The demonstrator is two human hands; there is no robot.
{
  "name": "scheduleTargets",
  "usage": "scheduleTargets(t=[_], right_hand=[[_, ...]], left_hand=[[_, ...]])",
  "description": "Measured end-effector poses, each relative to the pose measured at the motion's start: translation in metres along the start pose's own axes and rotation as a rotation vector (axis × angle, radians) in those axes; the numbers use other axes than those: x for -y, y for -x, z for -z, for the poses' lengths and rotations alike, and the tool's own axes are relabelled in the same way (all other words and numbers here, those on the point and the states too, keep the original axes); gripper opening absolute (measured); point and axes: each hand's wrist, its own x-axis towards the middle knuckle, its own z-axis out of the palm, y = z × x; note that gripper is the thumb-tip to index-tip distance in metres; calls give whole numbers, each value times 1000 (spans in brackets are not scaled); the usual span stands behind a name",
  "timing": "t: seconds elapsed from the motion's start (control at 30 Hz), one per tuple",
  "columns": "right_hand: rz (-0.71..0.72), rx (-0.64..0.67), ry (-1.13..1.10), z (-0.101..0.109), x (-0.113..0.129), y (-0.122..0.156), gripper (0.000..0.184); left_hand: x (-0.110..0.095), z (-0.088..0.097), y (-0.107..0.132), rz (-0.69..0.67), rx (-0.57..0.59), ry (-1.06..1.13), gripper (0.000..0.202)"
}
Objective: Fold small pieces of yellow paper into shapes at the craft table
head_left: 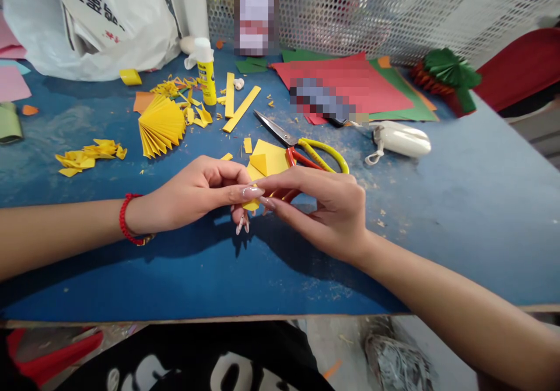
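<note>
Both hands meet at the centre of a blue work surface (pixel 459 216), pinching one small folded yellow paper piece (pixel 251 205) between them. The left hand (pixel 196 192), a red cord bracelet (pixel 125 220) on its wrist, closes thumb and fingers narrowly on the piece from nine o'clock; the right hand (pixel 328 207) grips it with its fingertips from three o'clock. Just beyond the fingers, at twelve o'clock, lies a larger folded yellow sheet (pixel 269 159), touching yellow-handled scissors (pixel 301 146). At about eleven o'clock sit a pleated yellow paper fan (pixel 161 125), a glue stick (pixel 205 76) standing upright, and yellow paper strips (pixel 238 106). Crumpled yellow offcuts (pixel 90 154) lie at ten o'clock. Red and green paper sheets (pixel 371 84) are stacked at one o'clock, with a white device (pixel 400 140) near them. A white plastic bag (pixel 109 23) stands at the far left edge.
</note>
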Motion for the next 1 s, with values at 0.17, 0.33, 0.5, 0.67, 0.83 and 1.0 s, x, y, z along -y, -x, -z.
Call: scheduleTargets(t=[0.17, 0.33, 0.5, 0.67, 0.83, 1.0], right_hand=[[-38, -62, 39, 0, -1, 0, 12], [-99, -119, 46, -1, -2, -1, 10], [-100, -121, 21, -3, 2, 0, 6], [3, -67, 57, -4, 0, 1, 8], [114, -58, 209, -4, -5, 0, 10], [127, -79, 228, -4, -6, 0, 11]], left_hand=[[-1, -2, 0, 4, -18, -85, 25], [-2, -3, 0, -2, -56, -104, 24], [-2, -3, 0, -6, -70, -115, 32], [-1, -3, 1, -4, -76, -158, 34], [0, -4, 0, 11, -96, -189, 40], [-2, -6, -1, -12, -104, -214, 50]])
